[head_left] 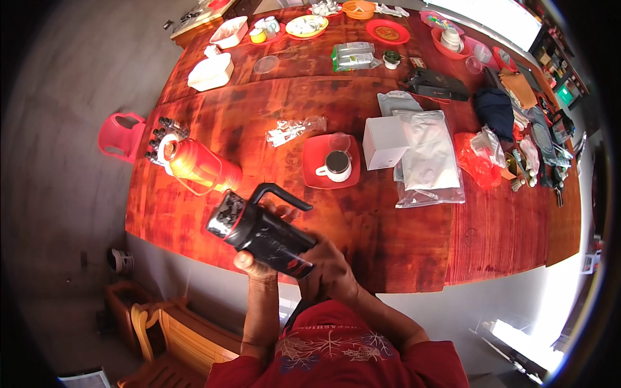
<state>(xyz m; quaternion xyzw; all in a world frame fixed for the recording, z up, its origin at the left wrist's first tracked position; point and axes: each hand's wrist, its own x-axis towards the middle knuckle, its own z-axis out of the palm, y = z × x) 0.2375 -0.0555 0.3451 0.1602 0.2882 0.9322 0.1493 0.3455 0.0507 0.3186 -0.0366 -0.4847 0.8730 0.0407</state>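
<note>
Above the table's near edge, I hold a large black insulated mug (268,240) with a loop handle, tilted so its shiny silver-and-black end points up and left. My left hand (257,266) wraps around its body from below, thumb at the near side and fingertips showing past the far side. My right hand (328,266) is closed around the lower right end of the mug. Just beyond the mug's upper end stands an orange-red thermos flask (204,165) with a carrying handle. A white mug with a dark lid (337,166) sits on a red square tray (314,178).
Crumpled clear plastic (294,131) lies mid-table. A white box (385,143) and a clear-bagged pale item (428,152) are right of the tray. Red plastic bags (475,158), cloths and tools crowd the right side. Dishes line the far edge. A wooden chair (187,339) stands lower left.
</note>
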